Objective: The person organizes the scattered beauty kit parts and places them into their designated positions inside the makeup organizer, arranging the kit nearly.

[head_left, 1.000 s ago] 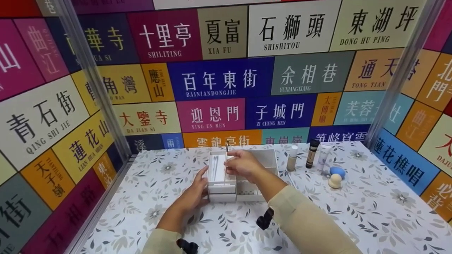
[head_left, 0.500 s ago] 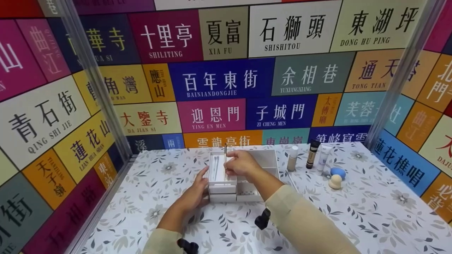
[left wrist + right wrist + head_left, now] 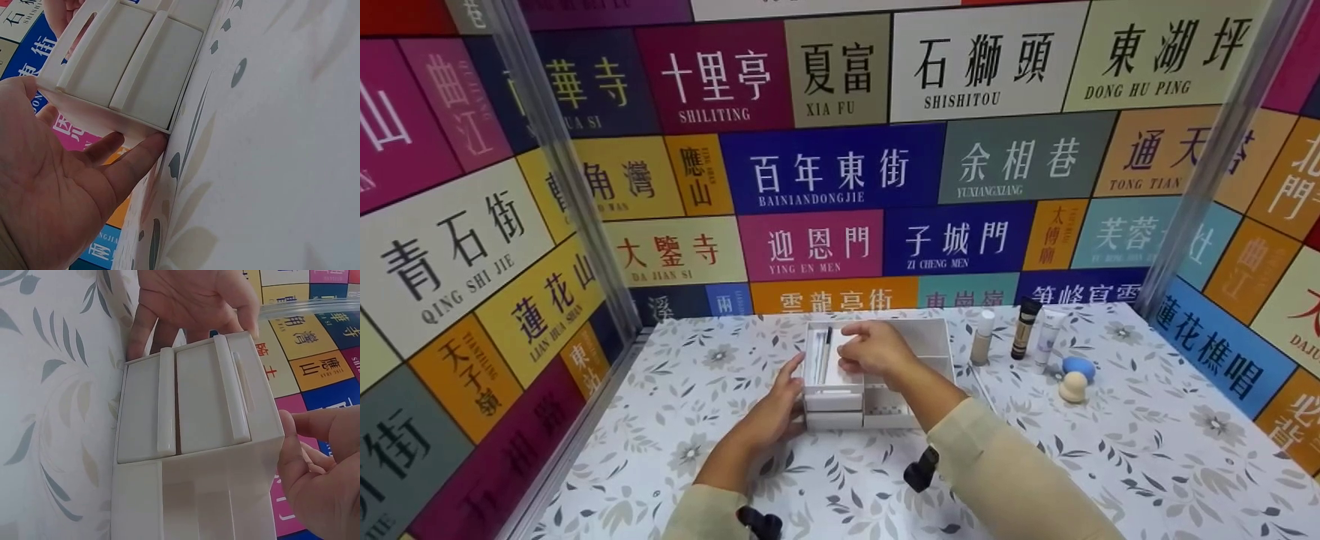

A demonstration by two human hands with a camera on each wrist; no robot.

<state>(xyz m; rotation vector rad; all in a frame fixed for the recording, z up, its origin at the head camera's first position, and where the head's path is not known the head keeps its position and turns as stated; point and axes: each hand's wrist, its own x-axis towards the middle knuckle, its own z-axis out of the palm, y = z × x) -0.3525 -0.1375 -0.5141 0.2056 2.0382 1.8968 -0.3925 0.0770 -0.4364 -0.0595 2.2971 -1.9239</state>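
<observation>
A white desk organizer (image 3: 834, 421) with two small drawers and several open compartments stands on the table. In its upper left tray lies a slim dark-tipped stick (image 3: 829, 337), beside a pale, thin item (image 3: 819, 358). My left hand (image 3: 775, 403) rests against the organizer's left side, its fingers extended along the wall in the left wrist view. Over the right part of that tray hovers my right hand (image 3: 879, 351), fingers loosely bent and nothing visible in them. The right wrist view shows that hand's thumb and fingertips right at the organizer's upper edge.
To the organizer's right stand a bottle with a white cap (image 3: 982, 337), a black and gold tube (image 3: 1024, 330) and a white tube (image 3: 1046, 339). A blue sponge (image 3: 1080, 367) and a cream sponge (image 3: 1072, 387) sit nearer. Patterned walls surround the floral-covered table (image 3: 1140, 457).
The right hand held the slim stick upright over the tray; now it has let go, and the stick lies further left in the tray. The left hand has stayed against the organizer.
</observation>
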